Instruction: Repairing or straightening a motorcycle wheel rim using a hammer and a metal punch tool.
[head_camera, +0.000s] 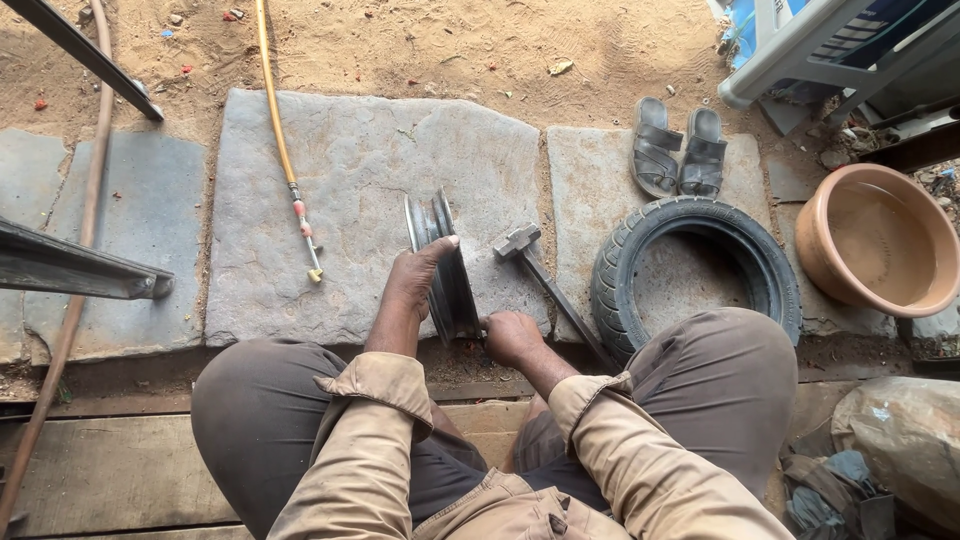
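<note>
A steel beam (80, 268) juts in at far left, beside a brown hose (75, 260) trailing down over the stone slabs (350, 170). A yellow hose (275, 110) with a metal nozzle lies across the big middle slab. At centre, a seated person steadies a metal wheel rim (445, 270) standing on edge on that slab, just ahead of the knees. The left hand (418, 280) cups the rim's top, thumb hooked over its edge; the right hand (510, 335) is closed on the rim's lower right side, near the ground. A hammer (545, 285) lies just right of the rim, head away from the person. A small tyre (695, 275) lies flat by the right knee, sandals (678, 150) beyond it, and a terracotta basin (880, 240) at far right.
</note>
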